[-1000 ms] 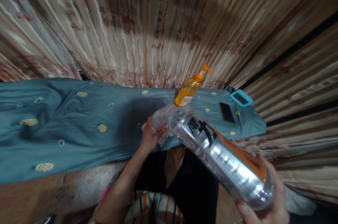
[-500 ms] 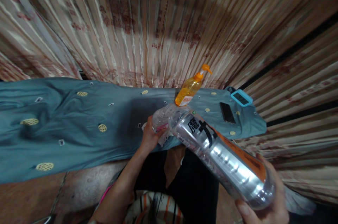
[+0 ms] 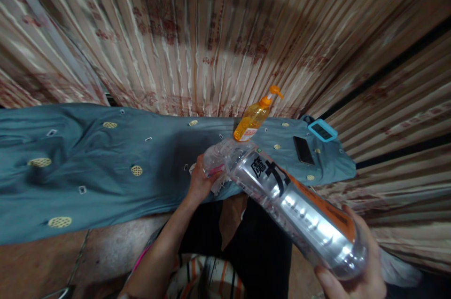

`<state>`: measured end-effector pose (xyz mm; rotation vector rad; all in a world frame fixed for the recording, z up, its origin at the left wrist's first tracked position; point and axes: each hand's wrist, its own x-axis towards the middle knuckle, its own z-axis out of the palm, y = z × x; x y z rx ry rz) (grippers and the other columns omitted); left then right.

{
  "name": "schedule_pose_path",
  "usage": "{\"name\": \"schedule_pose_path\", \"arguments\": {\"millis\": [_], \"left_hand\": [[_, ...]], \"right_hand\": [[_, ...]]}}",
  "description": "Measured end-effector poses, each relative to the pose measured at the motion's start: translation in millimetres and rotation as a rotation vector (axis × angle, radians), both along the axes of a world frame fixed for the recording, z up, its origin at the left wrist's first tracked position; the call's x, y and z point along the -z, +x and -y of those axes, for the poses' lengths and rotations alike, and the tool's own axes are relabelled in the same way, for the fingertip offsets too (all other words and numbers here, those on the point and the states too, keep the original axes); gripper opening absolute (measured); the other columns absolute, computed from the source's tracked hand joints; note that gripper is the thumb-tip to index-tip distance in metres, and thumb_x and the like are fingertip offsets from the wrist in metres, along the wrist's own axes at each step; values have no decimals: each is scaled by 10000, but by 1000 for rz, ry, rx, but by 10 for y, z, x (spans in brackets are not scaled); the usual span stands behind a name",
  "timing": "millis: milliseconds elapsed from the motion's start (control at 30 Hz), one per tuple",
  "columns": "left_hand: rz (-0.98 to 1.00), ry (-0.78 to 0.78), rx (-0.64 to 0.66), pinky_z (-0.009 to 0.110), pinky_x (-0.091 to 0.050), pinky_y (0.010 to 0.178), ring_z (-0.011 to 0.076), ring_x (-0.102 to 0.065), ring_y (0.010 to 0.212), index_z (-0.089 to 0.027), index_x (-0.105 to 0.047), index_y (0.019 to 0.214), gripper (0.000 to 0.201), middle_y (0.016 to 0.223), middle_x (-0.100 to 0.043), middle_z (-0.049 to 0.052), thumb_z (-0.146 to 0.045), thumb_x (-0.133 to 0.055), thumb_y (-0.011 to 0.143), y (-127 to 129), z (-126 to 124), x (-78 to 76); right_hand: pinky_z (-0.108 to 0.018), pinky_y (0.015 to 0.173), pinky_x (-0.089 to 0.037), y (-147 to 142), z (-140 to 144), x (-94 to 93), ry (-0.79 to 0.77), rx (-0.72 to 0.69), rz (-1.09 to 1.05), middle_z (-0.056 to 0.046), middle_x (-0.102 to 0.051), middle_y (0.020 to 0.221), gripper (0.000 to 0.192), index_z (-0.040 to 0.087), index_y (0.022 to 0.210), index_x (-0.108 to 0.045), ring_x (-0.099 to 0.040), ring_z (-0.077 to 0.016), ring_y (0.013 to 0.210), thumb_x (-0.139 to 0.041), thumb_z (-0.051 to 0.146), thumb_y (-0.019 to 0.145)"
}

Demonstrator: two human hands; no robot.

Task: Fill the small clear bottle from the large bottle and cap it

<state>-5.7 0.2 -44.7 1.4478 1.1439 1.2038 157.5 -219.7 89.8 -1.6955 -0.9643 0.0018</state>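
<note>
My right hand (image 3: 355, 266) is wrapped around the base of a large clear plastic bottle (image 3: 296, 205) with a silver and orange label. The bottle lies at a slant, its base toward me on the right and its narrow end up and to the left. There it meets a clear plastic vessel (image 3: 214, 158) gripped by my left hand (image 3: 201, 179). Whether the two are joined or only touching, I cannot tell. Something pink shows at the vessel's lower side. A frayed white piece, like tissue or cloth (image 3: 219, 185), hangs below my left fingers.
A pump bottle (image 3: 250, 120) of orange liquid stands just behind on a teal patterned cloth (image 3: 105, 158). Farther right lie a dark phone (image 3: 303, 150) and a blue-framed digital display (image 3: 322, 130). Pleated curtains (image 3: 197, 35) hang behind and to the right.
</note>
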Motion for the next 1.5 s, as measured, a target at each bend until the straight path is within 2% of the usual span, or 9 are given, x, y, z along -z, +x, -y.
{"name": "schedule_pose_path", "arguments": {"millis": [200, 533, 833, 1067, 1167, 1367, 1500], "left_hand": [[-17, 0, 12, 406, -558, 916, 259, -704, 1015, -198, -538, 1142, 578, 1086, -716, 60, -398, -819, 678, -9, -6, 17], [-32, 5, 14, 406, -554, 922, 253, -701, 1017, -203, -539, 1149, 580, 1091, -711, 57, -398, -828, 685, -16, -9, 30], [-51, 36, -1, 402, -561, 903, 262, -703, 1009, -194, -543, 1144, 581, 1074, -710, 65, -426, -820, 689, -8, -8, 18], [-46, 38, 7, 407, -555, 928, 257, -699, 1024, -200, -539, 1144, 567, 1088, -707, 62, -425, -808, 698, -17, -11, 42], [-25, 15, 22, 419, -542, 959, 260, -693, 1047, -202, -531, 1154, 583, 1111, -708, 67, -435, -808, 697, -19, -14, 46], [-48, 5, 23, 414, -550, 928, 265, -696, 1033, -207, -527, 1157, 587, 1112, -708, 67, -444, -806, 698, -19, -10, 32], [-70, -1, 21, 405, -554, 914, 267, -700, 1032, -200, -529, 1154, 584, 1106, -711, 68, -437, -804, 697, -25, -5, 6]], "right_hand": [[-525, 1079, -353, 1, 4, -1, -12, 2, 10, -103, -571, 1391, 968, 305, 1503, -491, -528, -374, 1257, -777, 725, 678], [-513, 1035, -372, 23, 4, -8, -35, -8, 52, -126, -571, 1353, 995, 254, 1526, -457, -542, -374, 1200, -747, 735, 704], [-462, 1061, -359, 54, 13, 39, 9, -15, 42, -91, -561, 1398, 958, 297, 1501, -494, -524, -343, 1253, -781, 710, 686], [-376, 961, -431, 193, 59, 85, -19, -79, 182, -71, -584, 1367, 915, 303, 1521, -464, -569, -291, 1179, -759, 671, 737], [-400, 999, -413, 198, 71, 83, -20, -122, 165, -75, -557, 1415, 946, 301, 1532, -447, -551, -309, 1218, -801, 624, 716], [-577, 1120, -308, 83, 38, 36, -27, -25, 35, -148, -525, 1444, 1025, 222, 1533, -445, -492, -402, 1300, -777, 703, 691], [-576, 1119, -307, 109, 44, 47, -14, -49, 66, -141, -543, 1414, 1022, 229, 1529, -453, -498, -400, 1288, -793, 689, 682]]}}
